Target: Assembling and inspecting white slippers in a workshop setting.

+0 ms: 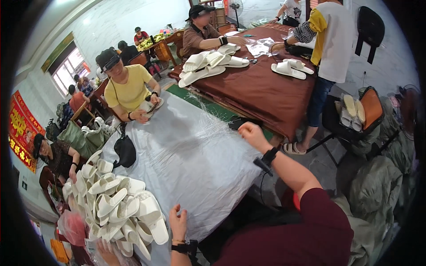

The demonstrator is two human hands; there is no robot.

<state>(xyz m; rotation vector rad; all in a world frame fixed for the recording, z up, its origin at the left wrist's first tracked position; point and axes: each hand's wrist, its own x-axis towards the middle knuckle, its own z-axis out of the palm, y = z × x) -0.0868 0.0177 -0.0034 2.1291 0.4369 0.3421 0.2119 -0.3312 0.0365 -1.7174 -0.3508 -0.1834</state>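
A grey table [186, 168] lies in front of me, with a thin clear plastic sheet [199, 133] stretched over it. My right hand [251, 133] is closed in a fist at the table's far right corner, gripping the edge of that sheet beside a small black object [242, 122]. At the near edge, my left hand [178, 223] rests on the table with fingers spread, holding nothing. It sits just right of a heap of white slippers [120, 208]. Both wrists wear black bands.
A black bag [125, 151] sits on the table's left side. A person in a yellow shirt [131, 88] works at the far end. Behind is a brown table [262, 93] with more white slippers [208, 64]. A chair [370, 111] holding slippers and green sacks [377, 186] stand at right.
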